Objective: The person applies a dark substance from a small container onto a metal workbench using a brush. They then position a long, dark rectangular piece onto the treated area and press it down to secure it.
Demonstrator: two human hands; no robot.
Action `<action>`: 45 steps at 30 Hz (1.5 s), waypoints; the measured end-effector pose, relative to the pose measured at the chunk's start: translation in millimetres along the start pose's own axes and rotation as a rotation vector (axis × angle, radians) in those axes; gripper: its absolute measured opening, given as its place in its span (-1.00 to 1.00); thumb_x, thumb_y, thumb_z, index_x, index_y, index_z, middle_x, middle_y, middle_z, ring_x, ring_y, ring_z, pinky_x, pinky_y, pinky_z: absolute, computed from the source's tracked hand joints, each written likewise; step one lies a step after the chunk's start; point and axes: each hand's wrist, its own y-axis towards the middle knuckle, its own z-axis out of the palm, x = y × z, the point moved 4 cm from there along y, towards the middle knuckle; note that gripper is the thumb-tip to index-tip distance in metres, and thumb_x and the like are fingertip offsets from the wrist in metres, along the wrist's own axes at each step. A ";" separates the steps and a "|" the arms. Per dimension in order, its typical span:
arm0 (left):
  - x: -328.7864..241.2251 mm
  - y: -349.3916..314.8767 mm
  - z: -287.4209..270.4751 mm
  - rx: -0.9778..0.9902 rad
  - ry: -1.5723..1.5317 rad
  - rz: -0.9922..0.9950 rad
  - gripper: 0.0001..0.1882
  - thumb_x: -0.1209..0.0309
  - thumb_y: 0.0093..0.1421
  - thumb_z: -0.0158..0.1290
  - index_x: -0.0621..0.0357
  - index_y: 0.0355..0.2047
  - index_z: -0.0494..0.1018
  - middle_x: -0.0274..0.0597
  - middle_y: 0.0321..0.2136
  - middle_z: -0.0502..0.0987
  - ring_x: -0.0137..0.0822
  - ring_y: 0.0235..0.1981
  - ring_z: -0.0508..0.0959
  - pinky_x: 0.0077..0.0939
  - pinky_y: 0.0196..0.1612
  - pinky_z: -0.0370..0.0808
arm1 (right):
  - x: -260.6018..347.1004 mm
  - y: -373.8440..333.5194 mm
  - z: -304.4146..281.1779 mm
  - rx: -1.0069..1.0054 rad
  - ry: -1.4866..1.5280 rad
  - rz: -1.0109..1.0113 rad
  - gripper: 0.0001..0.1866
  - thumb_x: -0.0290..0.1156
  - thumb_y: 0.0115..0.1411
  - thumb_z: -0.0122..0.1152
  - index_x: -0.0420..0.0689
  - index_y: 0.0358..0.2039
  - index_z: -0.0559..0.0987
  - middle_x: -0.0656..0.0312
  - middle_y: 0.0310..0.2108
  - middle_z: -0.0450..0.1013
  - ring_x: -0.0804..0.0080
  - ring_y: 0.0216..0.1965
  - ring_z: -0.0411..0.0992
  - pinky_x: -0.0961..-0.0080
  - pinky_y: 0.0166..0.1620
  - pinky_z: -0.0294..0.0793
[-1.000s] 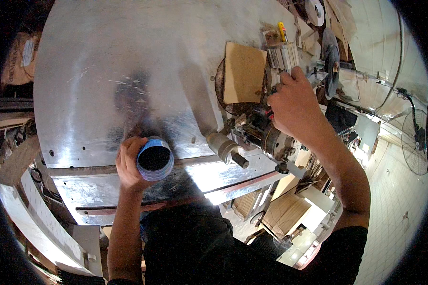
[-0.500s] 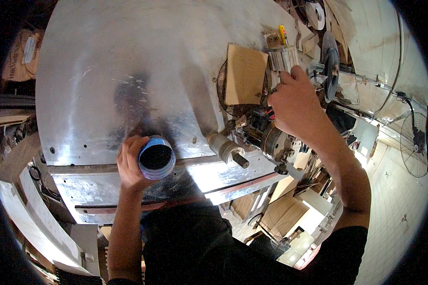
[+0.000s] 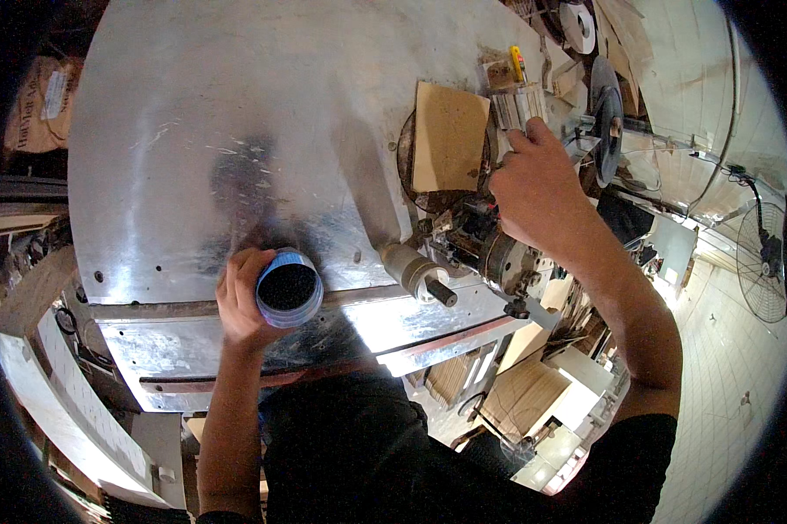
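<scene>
My left hand (image 3: pixel 243 299) is wrapped around an open, clear-sided jar (image 3: pixel 313 307) with a blue band inside its rim. Dark contents (image 3: pixel 287 286) fill much of its mouth; what they are, I cannot make out. On the right, my right hand (image 3: pixel 542 188) is closed over the edge-banding-like machine head (image 3: pixel 503 258), with its fingers curled downward. Whatever those fingers grip is hidden beneath the hand. Just beyond the knuckles is a block of pale, striped strips (image 3: pixel 517 106). To the left of this hand, a tan rectangular board (image 3: pixel 451 137) lies over a dark round plate.
A wide metal table (image 3: pixel 184 105) spreads under both hands. Between them, a cylindrical roller (image 3: pixel 415 272) with a protruding shaft rises from the table. A yellow-cased tool (image 3: pixel 517 63) lies beyond the strips. At right are a grey disc (image 3: pixel 605 122) and a fan (image 3: pixel 765 262).
</scene>
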 end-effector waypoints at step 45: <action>-13.9 12.6 14.3 0.097 0.206 -0.116 -0.10 0.00 0.04 0.58 0.02 0.25 0.35 -0.05 0.04 0.57 0.17 0.01 0.72 0.11 -0.05 0.70 | 330.3 -199.2 161.9 -0.486 2.823 0.760 -0.38 0.01 0.65 0.08 -0.24 0.42 0.51 0.39 -0.35 0.42 0.64 -0.48 0.30 0.60 -0.41 0.26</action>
